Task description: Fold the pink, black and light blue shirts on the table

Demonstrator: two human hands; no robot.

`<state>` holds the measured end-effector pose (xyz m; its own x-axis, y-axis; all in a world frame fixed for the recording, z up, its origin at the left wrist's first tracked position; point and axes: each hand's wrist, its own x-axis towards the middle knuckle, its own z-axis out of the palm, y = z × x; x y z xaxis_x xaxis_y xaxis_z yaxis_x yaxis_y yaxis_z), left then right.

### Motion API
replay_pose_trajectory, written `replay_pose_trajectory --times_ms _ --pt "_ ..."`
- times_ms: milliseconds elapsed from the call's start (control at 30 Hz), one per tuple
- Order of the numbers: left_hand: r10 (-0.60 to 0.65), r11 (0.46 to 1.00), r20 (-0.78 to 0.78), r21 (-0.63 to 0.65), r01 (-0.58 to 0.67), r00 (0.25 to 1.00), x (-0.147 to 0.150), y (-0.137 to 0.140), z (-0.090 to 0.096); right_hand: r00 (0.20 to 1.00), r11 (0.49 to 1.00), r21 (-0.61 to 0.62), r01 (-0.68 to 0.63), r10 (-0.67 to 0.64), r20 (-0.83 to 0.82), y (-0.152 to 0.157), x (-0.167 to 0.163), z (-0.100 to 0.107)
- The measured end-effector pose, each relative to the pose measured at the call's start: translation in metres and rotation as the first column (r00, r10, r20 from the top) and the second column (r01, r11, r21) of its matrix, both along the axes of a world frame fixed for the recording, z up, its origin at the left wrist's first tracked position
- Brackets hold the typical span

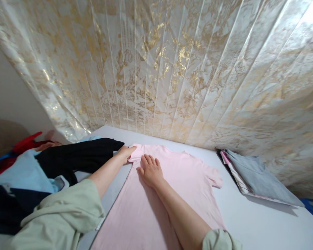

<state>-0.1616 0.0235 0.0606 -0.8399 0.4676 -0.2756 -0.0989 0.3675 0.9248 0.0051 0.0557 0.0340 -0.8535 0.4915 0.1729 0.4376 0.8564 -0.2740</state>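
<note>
A pink T-shirt (182, 173) lies spread out on the white table, its neckline toward the curtain and its hem toward me. My left hand (125, 153) pinches the left sleeve at its edge, thumb on top. Flat on the upper left part of the shirt rests my right hand (151, 171), fingers stretched out and pointing away from me. The shirt's right sleeve (214, 177) lies loose. My right forearm covers part of the shirt's middle, and the lower hem runs out of view.
Piled on the left are loose clothes, among them a black garment (78, 156), a light blue one (23, 173) and a red one (27, 142). A folded stack with a grey garment (261, 177) on top sits at the right. Behind the table (250, 222) hangs a gold-patterned curtain (172, 69).
</note>
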Motion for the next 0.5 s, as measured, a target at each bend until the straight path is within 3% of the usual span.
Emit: replay_pose_trajectory --times_ms 167,333,433,500 --pt "-0.12 0.992 -0.254 -0.068 0.106 0.96 0.003 -0.002 0.005 0.999 1.0 -0.014 -0.015 0.014 -0.045 -0.001 0.002 0.002" --pt "-0.22 0.974 -0.517 -0.073 0.214 0.827 0.026 -0.005 0.009 0.993 0.997 -0.08 -0.017 0.007 -0.122 0.002 0.002 0.004" --pt "-0.27 0.954 -0.613 -0.068 0.292 0.742 0.049 -0.011 0.002 0.965 0.97 -0.244 -0.017 -0.049 -0.259 0.013 0.003 0.004" --pt "-0.314 0.932 -0.673 -0.085 0.351 0.67 0.063 -0.016 -0.005 0.919 0.924 -0.384 -0.005 -0.146 -0.365 0.023 0.003 0.004"
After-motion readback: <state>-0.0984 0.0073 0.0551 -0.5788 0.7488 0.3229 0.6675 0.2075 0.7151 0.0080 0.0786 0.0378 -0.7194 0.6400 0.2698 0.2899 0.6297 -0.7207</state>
